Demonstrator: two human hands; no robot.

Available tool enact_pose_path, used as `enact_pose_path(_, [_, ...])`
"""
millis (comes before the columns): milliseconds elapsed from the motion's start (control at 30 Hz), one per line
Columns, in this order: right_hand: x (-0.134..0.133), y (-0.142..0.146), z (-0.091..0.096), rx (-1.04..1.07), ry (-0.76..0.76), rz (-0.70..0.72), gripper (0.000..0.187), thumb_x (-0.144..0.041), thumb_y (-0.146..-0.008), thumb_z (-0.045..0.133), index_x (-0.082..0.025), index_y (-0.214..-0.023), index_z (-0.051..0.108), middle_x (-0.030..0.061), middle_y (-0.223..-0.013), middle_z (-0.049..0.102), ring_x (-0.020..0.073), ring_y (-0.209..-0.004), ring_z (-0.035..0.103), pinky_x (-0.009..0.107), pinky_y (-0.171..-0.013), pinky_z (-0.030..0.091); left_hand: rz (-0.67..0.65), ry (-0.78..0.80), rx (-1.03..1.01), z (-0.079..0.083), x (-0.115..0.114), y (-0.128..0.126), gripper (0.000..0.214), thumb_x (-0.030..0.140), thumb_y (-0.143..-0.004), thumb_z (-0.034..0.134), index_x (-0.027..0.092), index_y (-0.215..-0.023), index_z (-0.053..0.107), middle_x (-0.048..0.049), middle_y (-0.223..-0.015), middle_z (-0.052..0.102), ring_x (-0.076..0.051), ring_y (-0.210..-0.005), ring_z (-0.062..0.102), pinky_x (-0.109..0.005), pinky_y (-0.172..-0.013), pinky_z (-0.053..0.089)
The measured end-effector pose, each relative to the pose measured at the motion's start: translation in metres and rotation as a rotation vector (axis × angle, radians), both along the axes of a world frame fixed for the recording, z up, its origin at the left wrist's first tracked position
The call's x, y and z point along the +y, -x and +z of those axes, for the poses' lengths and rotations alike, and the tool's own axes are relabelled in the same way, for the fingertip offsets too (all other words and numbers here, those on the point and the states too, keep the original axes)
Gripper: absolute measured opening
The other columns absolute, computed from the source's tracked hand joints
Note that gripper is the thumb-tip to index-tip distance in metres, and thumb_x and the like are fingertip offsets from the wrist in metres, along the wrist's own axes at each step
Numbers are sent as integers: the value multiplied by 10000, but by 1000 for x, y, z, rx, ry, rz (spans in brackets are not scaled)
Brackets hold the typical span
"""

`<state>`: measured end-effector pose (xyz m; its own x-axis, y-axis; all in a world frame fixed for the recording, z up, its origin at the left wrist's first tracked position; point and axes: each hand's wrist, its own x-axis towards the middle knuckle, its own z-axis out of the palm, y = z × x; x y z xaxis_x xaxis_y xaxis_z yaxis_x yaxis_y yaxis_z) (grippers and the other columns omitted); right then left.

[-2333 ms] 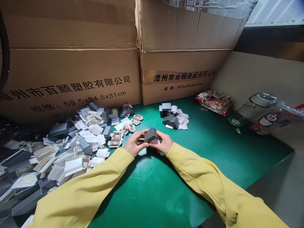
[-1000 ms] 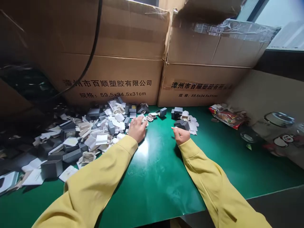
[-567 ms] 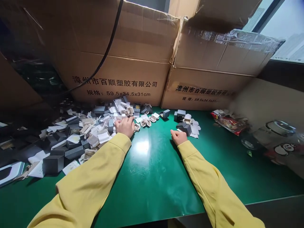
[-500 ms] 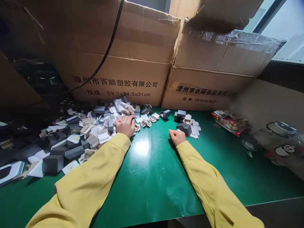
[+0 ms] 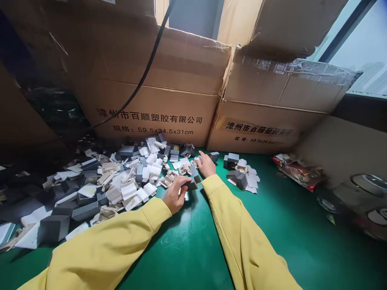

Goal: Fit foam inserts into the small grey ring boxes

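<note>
My left hand (image 5: 175, 196) pinches a small dark grey box (image 5: 191, 184) between thumb and fingers, just above the green table. The box looks open, its lid raised on the far side. Close by on the right, my right hand (image 5: 207, 166) has its fingers bent round a small whitish card insert (image 5: 198, 161); the thumb is hidden. More inserts (image 5: 168, 179) lie just beyond my left hand. A large heap of grey boxes (image 5: 86, 211) and white inserts (image 5: 130, 189) spreads to the left.
Several grey boxes (image 5: 241, 180) with white pieces lie in a small pile at the right. Two large cardboard cartons (image 5: 151, 106) line the back. A red packet (image 5: 298, 169) and a clear jar (image 5: 367, 189) are at far right. A black cable (image 5: 142, 78) hangs in front.
My left hand has come from the heap toward the middle with a grey box. My right hand has moved left and forward to the inserts. The view has shifted slightly.
</note>
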<state>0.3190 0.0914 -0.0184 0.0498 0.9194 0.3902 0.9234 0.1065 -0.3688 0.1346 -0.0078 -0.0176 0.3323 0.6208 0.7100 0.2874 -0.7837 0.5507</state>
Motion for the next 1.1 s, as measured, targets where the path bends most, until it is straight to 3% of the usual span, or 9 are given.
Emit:
enact_pose_path(100, [2, -8, -2, 17, -76, -45, 482, -343, -863, 417, -221, -1326, 368, 79, -1137, 547, 212, -1026, 509, 289, -788, 432, -105, 13, 50, -1, -5, -3, 253, 167, -858, 380, 193, -1094, 470, -85, -997, 575, -189, -967, 548, -342, -852, 446])
enact_pose_path(267, [5, -36, -3, 38, -71, -259, 386, -286, -859, 411, -222, -1234, 479, 78, -1156, 544, 213, -1016, 501, 303, -798, 416, 56, 274, 49, 2, 3, -4, 287, 271, -871, 388, 184, -1135, 459, -92, -1086, 578, -201, -995, 562, -352, -844, 461])
enact_pose_path(433, [-1, -48, -4, 141, -162, -366, 346, -196, -817, 397, -192, -1121, 562, 86, -1187, 539, 223, -1042, 485, 331, -844, 402, -9, 315, 95, 0, 3, -5, 299, 302, -853, 445, 196, -1132, 475, -74, -1112, 589, -191, -1004, 566, -319, -827, 469])
enact_pose_path(567, [-30, -23, -9, 351, -281, -236, 329, -301, -840, 373, -149, -1026, 598, 102, -1070, 597, 198, -942, 544, 304, -819, 428, -29, 217, 141, -4, 6, -1, 304, 292, -839, 484, 191, -1126, 489, -73, -1063, 604, -186, -959, 573, -318, -826, 457])
enact_pose_path(700, [-70, 8, -14, 632, -49, 25, 384, -447, -847, 366, -182, -1016, 587, 24, -805, 658, 131, -623, 563, 257, -635, 468, -33, 108, 264, -6, 16, 3, 243, 245, -824, 503, 189, -1053, 563, -77, -962, 621, -202, -916, 560, -344, -808, 445])
enact_pose_path(833, [-86, 19, -14, 564, -15, 171, 325, -402, -760, 514, -184, -982, 609, 15, -832, 659, 107, -560, 527, 248, -602, 462, -125, 59, 371, -4, 16, 3, 204, 222, -809, 519, 204, -991, 611, -73, -913, 632, -226, -922, 543, -387, -825, 424])
enact_pose_path(967, [-81, 15, -16, 675, -15, 105, 326, -391, -744, 516, -178, -970, 614, 28, -828, 662, 124, -583, 550, 266, -570, 474, -123, 213, 54, 2, 10, 1, 490, 315, -751, 615, 206, -1205, 467, -107, -1166, 542, -243, -1085, 490, -397, -920, 405])
enact_pose_path(1033, [-77, 14, -18, 819, -8, 99, 356, -415, -729, 539, -174, -985, 595, 35, -815, 660, 137, -599, 571, 273, -550, 484, -84, 390, -192, 1, 10, -1, 566, 363, -773, 588, 200, -1272, 376, -130, -1256, 465, -239, -1167, 444, -390, -951, 398])
enact_pose_path(1100, [-77, 17, -19, 975, -7, 154, 381, -429, -721, 561, -176, -1005, 562, 40, -811, 661, 154, -660, 601, 283, -585, 504, -147, 618, -372, -1, 14, -3, 553, 422, -812, 523, 207, -1291, 347, -134, -1294, 428, -243, -1216, 406, -393, -949, 409])
